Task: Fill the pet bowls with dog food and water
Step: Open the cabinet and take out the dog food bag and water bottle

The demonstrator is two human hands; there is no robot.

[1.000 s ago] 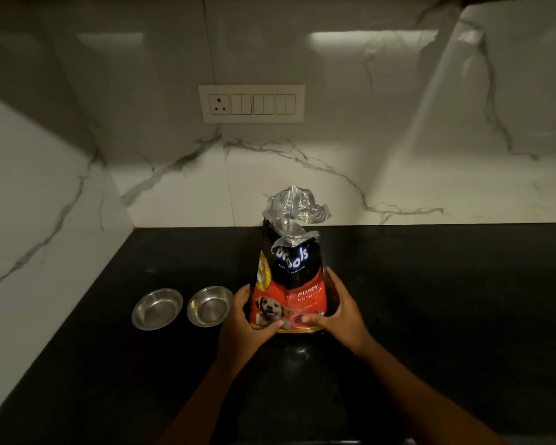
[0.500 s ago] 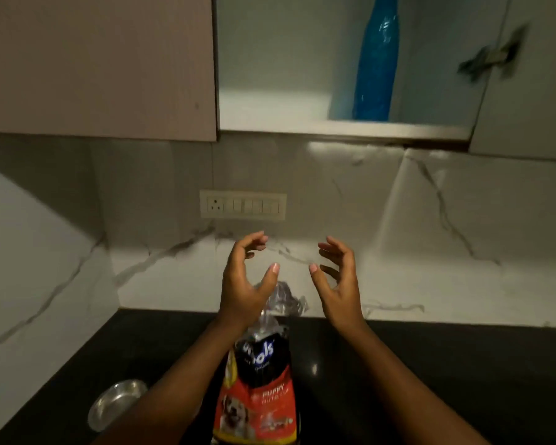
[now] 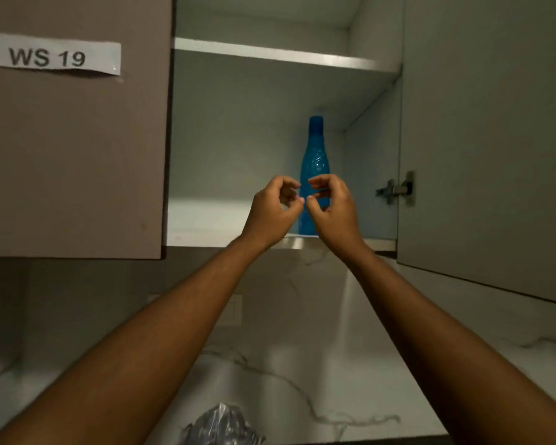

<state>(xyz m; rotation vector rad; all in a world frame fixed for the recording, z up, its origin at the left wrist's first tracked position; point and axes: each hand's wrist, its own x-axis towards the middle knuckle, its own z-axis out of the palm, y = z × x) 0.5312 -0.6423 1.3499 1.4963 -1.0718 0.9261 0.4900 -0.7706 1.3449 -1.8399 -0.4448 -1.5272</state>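
A tall blue bottle [image 3: 315, 155] stands upright on the lower shelf of an open wall cupboard [image 3: 225, 220]. Both my hands are raised in front of it. My left hand [image 3: 270, 213] is just left of the bottle's lower body, fingers curled and apart, holding nothing. My right hand [image 3: 333, 210] covers part of the bottle's lower half, fingers curled, and I cannot tell whether it touches the bottle. Only the crumpled silver top of the dog food bag [image 3: 222, 425] shows at the bottom edge. The two pet bowls are out of view.
The cupboard's right door [image 3: 488, 139] hangs open with its hinge [image 3: 397, 189] showing. The closed left door [image 3: 74, 139] carries a paper label reading WS 19 [image 3: 49, 56]. An upper shelf [image 3: 286, 54] sits above the bottle. A marble backsplash [image 3: 302, 364] lies below.
My view has tilted up from the counter to the cupboard. Both hands let go of the dog food bag, rose, and came together in front of the blue bottle.
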